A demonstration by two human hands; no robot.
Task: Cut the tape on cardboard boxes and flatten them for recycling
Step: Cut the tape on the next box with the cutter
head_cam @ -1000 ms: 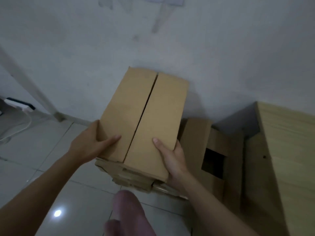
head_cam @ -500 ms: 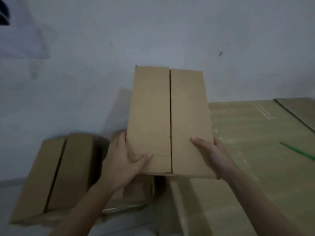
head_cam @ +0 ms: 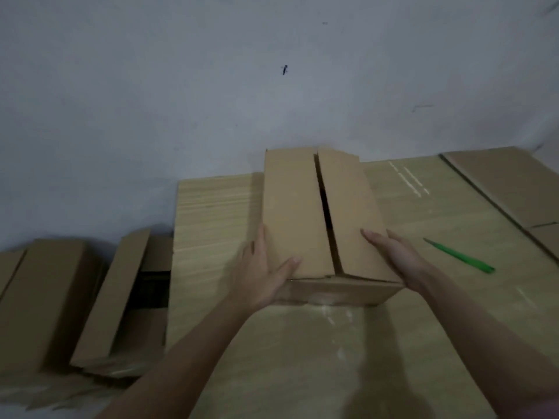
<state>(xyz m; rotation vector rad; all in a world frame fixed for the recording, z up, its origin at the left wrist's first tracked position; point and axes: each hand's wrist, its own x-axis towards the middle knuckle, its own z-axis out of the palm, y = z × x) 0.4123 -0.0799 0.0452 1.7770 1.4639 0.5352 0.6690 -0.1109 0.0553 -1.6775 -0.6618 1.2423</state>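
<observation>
A brown cardboard box [head_cam: 296, 213] stands on the wooden table [head_cam: 302, 352], its long side pointing away from me toward the wall. Its two top flaps are closed with a dark gap along the middle seam. My left hand [head_cam: 260, 276] grips the near left corner, thumb on the top flap and fingers down the side. My right hand [head_cam: 393, 255] holds the near right edge the same way. Some shiny tape shows on the box's near face. A green cutter [head_cam: 459, 257] lies on the table to the right of my right hand.
Flattened cardboard [head_cam: 508, 182] lies at the table's far right. Left of the table, lower down on the floor, stand several more closed boxes [head_cam: 45, 297] against the grey wall [head_cam: 181, 86]. The table's left edge runs just beside the box.
I have turned right, carried the box from the floor pile and set it down on the table. Both hands keep their hold. The cutter and flattened cardboard have come into view.
</observation>
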